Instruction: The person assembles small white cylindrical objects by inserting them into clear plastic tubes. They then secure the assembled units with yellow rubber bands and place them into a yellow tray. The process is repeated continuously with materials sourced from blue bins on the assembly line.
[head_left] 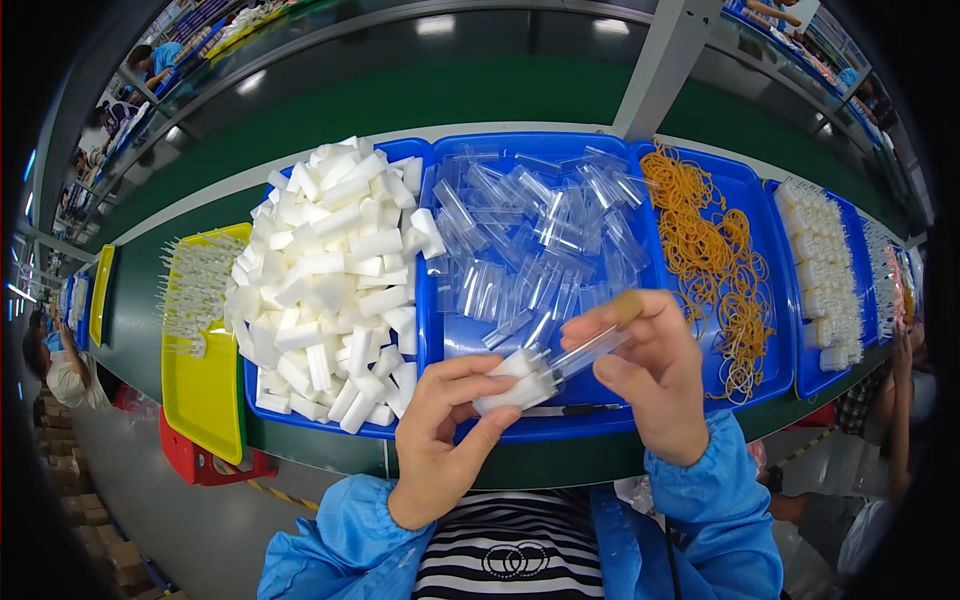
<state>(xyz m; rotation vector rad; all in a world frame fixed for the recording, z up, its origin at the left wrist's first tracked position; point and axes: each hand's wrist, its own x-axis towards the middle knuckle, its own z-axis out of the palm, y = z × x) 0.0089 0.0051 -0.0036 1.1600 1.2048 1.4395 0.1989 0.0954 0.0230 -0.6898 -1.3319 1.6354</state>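
My left hand [450,425] is closed around a small bundle of white foam pieces [520,383], pinched between thumb and fingers. From the right, my right hand [655,375] grips a clear plastic tube [590,354] between thumb and fingers. The tube slants down, its lower end at the foam bundle. Whether it slips over something there is too small to tell. A tan piece [627,308], perhaps a finger cover, shows by the right fingers. Beneath both hands lies a blue tray [465,340] of loose clear tubes [545,215].
White foam pieces [335,270] heap high in a blue tray at left. Beyond them, a yellow tray [205,400] holds thin white-stemmed parts [200,285]. Orange rubber bands [700,240] lie in the right tray, with bundled white pieces [820,270] farther right. A grey post [665,70] rises behind.
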